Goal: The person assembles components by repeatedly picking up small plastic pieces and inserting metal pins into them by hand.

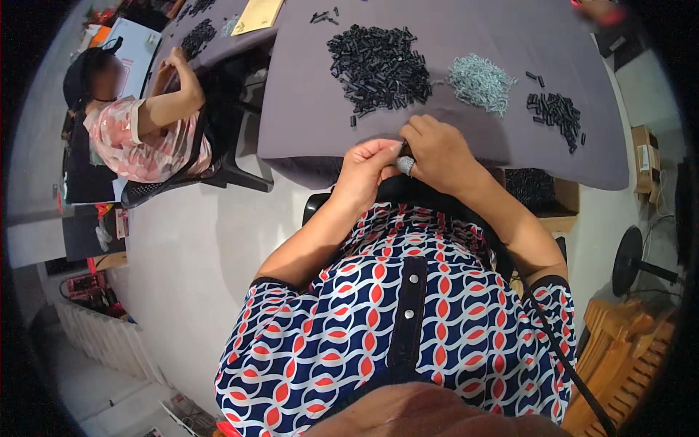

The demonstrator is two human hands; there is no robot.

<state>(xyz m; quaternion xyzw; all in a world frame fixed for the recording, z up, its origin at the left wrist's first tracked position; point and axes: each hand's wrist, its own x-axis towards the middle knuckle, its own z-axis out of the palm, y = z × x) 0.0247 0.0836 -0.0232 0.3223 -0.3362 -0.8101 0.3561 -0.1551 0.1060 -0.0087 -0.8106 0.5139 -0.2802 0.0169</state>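
My left hand [362,169] and my right hand [435,153] meet just off the table's near edge, fingers closed in a pinch. A small black piece [405,148] shows between their fingertips, mostly hidden by them. Against the right fingers sits a silvery, glittering lump [405,165]; I cannot tell whether it is a ring or some small metal parts. Beyond my hands lies a big pile of short black cylindrical pieces [378,69]. To its right is a heap of small silver screw-like parts [480,84], and farther right a smaller pile of black pieces [555,115].
A grey cloth covers the table [298,95]. At left a person [149,131] sits on a black chair [233,171], handling something by another black pile [198,38]. A box of black parts [530,188] stands under the table; a wooden chair [619,357] and black round-based stand [630,261] are at right.
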